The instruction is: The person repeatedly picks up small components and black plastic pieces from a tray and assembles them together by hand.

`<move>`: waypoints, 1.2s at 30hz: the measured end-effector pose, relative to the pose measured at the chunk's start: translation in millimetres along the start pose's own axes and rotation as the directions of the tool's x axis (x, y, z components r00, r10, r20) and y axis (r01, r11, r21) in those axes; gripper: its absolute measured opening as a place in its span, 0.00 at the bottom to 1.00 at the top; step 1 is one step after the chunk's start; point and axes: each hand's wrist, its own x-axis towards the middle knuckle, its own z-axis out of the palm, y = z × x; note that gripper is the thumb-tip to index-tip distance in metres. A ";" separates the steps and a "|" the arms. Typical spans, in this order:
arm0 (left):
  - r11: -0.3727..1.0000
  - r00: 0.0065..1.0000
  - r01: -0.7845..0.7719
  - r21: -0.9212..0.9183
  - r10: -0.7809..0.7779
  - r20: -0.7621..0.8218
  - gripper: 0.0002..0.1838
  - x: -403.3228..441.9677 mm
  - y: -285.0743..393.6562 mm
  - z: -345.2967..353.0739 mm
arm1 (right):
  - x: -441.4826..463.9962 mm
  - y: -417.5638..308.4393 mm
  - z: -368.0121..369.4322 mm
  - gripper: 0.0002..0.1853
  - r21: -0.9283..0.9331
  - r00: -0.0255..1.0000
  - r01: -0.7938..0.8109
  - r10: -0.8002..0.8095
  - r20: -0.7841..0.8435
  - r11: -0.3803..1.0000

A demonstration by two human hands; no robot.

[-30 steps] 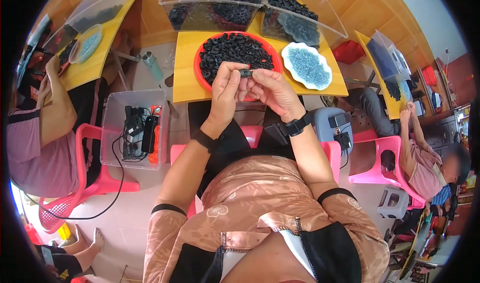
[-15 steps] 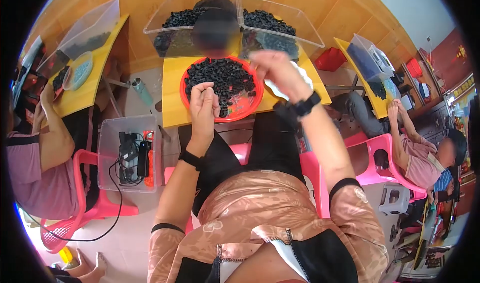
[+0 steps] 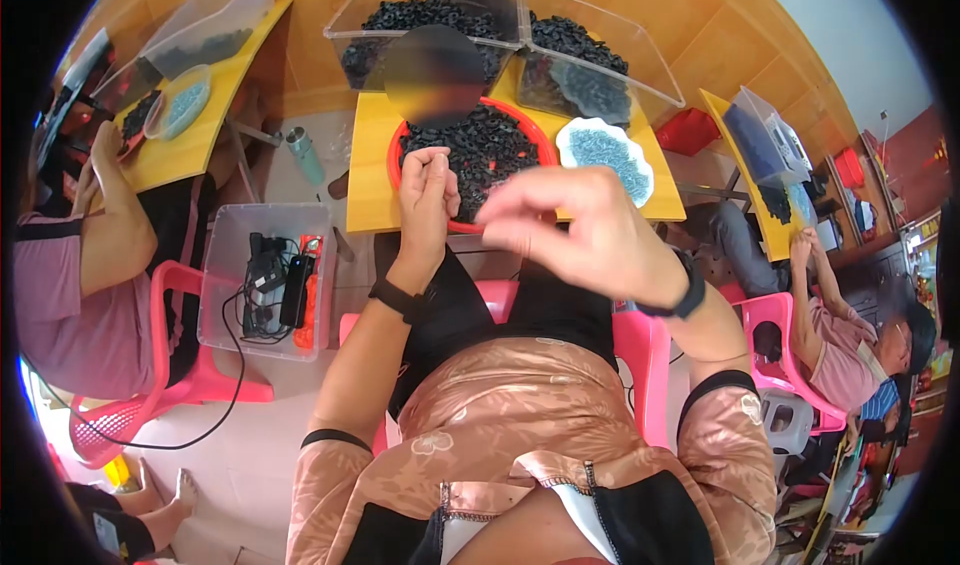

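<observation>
My left hand (image 3: 428,197) is raised over the near left rim of a round red tray (image 3: 548,143). Its fingers are closed in a pinch, and whatever they hold is too small or hidden to name. Small black parts (image 3: 490,140), several with curved shapes, fill much of the tray. My right hand (image 3: 595,235) is in front of the tray, fingertips and thumb brought close together and pointing towards my left hand. Anything between them cannot be made out. To the right of the tray, a white scalloped dish (image 3: 645,187) holds many small, pale blue-grey pieces (image 3: 605,157).
Two clear bins of black parts (image 3: 430,20) (image 3: 575,40) stand at the back of the yellow table (image 3: 372,180). A clear box (image 3: 212,315) with cables and a black device is on the floor to the left. Other people sit at tables on both sides.
My right hand has moved from beside the white dish down and nearer to my left hand, uncovering the dish. My left hand keeps its pinch. The whole view has shifted slightly.
</observation>
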 end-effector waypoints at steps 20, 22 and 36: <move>0.999 0.998 0.048 0.008 -0.048 0.033 0.12 2.1 0.2 -1.7 | -15.8 -94.7 58.8 0.09 -0.037 0.711 0.676 -0.665 -0.229 0.736; 0.998 0.998 0.062 -0.021 -0.061 0.034 0.10 2.1 1.9 -0.9 | -15.9 -94.3 59.8 0.09 -0.025 0.706 0.683 -0.668 -0.237 0.730; 0.998 0.997 0.062 -0.003 -0.062 0.050 0.11 0.9 1.5 -1.5 | 6.4 -74.6 68.6 0.15 -0.332 0.397 0.745 -0.785 -0.476 0.579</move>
